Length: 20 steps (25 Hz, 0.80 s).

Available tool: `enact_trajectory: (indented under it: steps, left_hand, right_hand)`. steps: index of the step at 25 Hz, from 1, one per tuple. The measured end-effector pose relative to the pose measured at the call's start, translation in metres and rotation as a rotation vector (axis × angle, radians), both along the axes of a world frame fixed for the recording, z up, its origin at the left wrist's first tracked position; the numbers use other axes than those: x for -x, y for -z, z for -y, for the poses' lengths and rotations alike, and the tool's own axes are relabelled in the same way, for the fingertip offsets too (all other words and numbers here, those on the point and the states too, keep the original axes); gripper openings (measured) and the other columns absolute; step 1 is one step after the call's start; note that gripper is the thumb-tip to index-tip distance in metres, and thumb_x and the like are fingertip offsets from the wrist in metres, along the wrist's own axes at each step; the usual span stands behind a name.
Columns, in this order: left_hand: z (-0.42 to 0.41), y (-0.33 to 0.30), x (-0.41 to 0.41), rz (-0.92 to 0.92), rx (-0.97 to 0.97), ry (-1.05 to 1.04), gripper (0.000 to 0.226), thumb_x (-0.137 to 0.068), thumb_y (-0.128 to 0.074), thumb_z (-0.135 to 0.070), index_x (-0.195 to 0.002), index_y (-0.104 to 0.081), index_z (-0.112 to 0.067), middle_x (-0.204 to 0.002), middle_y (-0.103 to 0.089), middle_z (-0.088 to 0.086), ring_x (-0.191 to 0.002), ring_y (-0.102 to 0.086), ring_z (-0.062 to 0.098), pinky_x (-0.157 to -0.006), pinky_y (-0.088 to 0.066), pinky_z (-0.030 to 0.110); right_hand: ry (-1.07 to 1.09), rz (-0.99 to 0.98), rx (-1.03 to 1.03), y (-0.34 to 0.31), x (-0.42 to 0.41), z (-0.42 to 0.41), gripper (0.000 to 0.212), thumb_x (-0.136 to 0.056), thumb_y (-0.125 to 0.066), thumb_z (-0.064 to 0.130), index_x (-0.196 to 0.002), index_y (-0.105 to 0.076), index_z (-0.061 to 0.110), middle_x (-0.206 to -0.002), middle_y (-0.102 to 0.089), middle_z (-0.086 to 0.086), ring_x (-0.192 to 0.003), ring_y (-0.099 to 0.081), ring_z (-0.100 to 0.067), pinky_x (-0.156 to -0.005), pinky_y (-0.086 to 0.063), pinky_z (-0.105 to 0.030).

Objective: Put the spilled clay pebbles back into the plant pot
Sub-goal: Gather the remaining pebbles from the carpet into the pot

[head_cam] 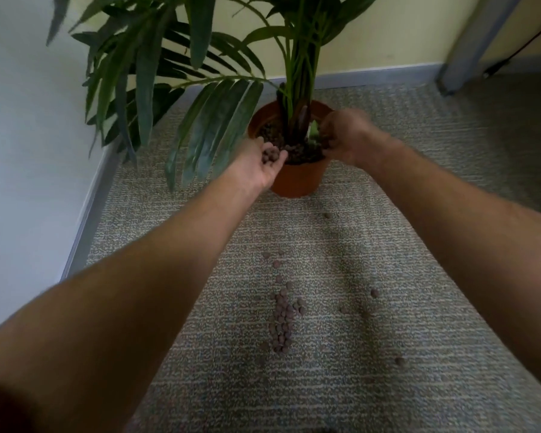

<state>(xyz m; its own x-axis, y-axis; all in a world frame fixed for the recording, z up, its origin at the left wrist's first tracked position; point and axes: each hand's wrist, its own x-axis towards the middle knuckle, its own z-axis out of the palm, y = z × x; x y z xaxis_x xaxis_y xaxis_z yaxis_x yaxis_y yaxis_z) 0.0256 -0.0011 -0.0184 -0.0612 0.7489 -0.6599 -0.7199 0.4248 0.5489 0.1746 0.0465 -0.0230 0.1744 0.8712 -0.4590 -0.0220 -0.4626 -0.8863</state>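
A terracotta plant pot (pixel 297 179) stands on the carpet, topped with brown clay pebbles (pixel 272 134) around a palm's stems. My left hand (pixel 260 165) is at the pot's left rim, palm up and cupped, holding several pebbles. My right hand (pixel 345 137) is over the pot's right side, fingers curled downward onto the pebble surface; whether it holds any pebbles is hidden. A pile of spilled pebbles (pixel 283 323) lies on the carpet between my forearms, with a few strays (pixel 374 292) scattered around it.
The palm's long leaves (pixel 206 129) hang over the pot's left side. A white wall with a grey skirting board (pixel 88 220) runs along the left. A grey post (pixel 469 48) stands at the back right beside a dark cable.
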Motion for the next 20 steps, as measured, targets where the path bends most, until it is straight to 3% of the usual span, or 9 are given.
enact_trajectory:
  steps: [3,6,8,10,12,15,18,20]
  left_hand:
    - [-0.010,-0.005,-0.003,-0.065,0.007,0.005,0.019,-0.101,-0.036,-0.013,-0.096,-0.051,-0.003,-0.082,-0.038,0.008,-0.063,-0.035,0.014,-0.093,-0.045,0.032]
    - [-0.010,-0.016,-0.009,-0.050,-0.032,0.102,0.022,-0.100,-0.039,-0.023,-0.101,-0.046,-0.003,-0.097,-0.045,0.016,-0.092,-0.052,0.026,-0.084,-0.045,0.039]
    - [0.000,-0.029,-0.014,-0.069,-0.081,0.174,0.026,-0.101,-0.036,-0.022,-0.105,-0.047,0.002,-0.103,-0.053,0.018,-0.109,-0.056,0.033,-0.084,-0.045,0.044]
    - [0.010,-0.034,-0.015,-0.163,-0.093,0.256,0.026,-0.101,-0.034,-0.015,-0.101,-0.055,0.000,-0.115,-0.056,0.017,-0.115,-0.051,0.030,-0.098,-0.038,0.042]
    - [0.018,-0.026,-0.009,-0.287,-0.151,0.297,0.032,-0.098,-0.035,-0.014,-0.122,-0.055,-0.005,-0.142,-0.045,0.013,-0.132,-0.040,0.029,-0.113,-0.025,0.040]
    - [0.028,0.004,0.006,-0.480,-0.248,0.291,0.042,-0.097,-0.040,-0.020,-0.138,-0.045,-0.012,-0.149,-0.039,0.005,-0.136,-0.039,0.019,-0.113,-0.029,0.036]
    - [0.067,0.044,0.018,-0.898,-0.389,0.424,0.041,-0.096,-0.049,-0.030,-0.136,-0.049,-0.020,-0.148,-0.043,-0.002,-0.133,-0.041,0.014,-0.111,-0.030,0.035]
    - [0.113,0.082,0.031,-1.177,-0.471,0.634,0.047,-0.095,-0.050,-0.040,-0.139,-0.044,-0.026,-0.154,-0.029,-0.008,-0.140,-0.028,0.012,-0.115,-0.023,0.041]
  right_hand:
    - [0.019,-0.054,-0.063,0.000,-0.007,0.005,0.020,-0.085,-0.046,-0.001,-0.091,-0.063,0.007,-0.085,-0.055,-0.011,-0.079,-0.055,-0.022,-0.065,-0.045,-0.032]
    - [0.068,-0.113,-0.169,0.001,-0.021,0.022,0.022,-0.090,-0.044,0.002,-0.095,-0.065,0.007,-0.090,-0.062,-0.011,-0.085,-0.062,-0.023,-0.083,-0.052,-0.033]
    - [0.075,-0.092,-0.209,0.010,-0.035,0.043,0.023,-0.092,-0.042,0.002,-0.089,-0.063,0.012,-0.087,-0.066,-0.005,-0.079,-0.064,-0.016,-0.080,-0.055,-0.031]
    - [0.046,0.056,-0.202,0.030,-0.053,0.072,0.024,-0.092,-0.042,0.000,-0.097,-0.062,0.012,-0.092,-0.067,-0.002,-0.083,-0.064,-0.012,-0.079,-0.053,-0.028]
    - [0.012,0.218,-0.177,0.061,-0.070,0.111,0.026,-0.094,-0.046,0.002,-0.111,-0.063,0.011,-0.110,-0.067,-0.004,-0.101,-0.063,-0.015,-0.093,-0.050,-0.031]
    - [-0.108,0.444,-0.156,0.108,-0.092,0.178,0.027,-0.097,-0.054,0.015,-0.123,-0.061,0.015,-0.124,-0.063,-0.003,-0.115,-0.058,-0.017,-0.102,-0.044,-0.032]
    - [-0.318,0.811,-0.179,0.144,-0.105,0.244,0.044,-0.097,-0.045,0.038,-0.134,-0.052,0.016,-0.138,-0.052,-0.006,-0.126,-0.049,-0.023,-0.106,-0.039,-0.043]
    - [-0.434,1.036,-0.242,0.159,-0.106,0.282,0.056,-0.096,-0.037,0.049,-0.138,-0.047,0.014,-0.144,-0.045,-0.007,-0.131,-0.043,-0.026,-0.109,-0.036,-0.048]
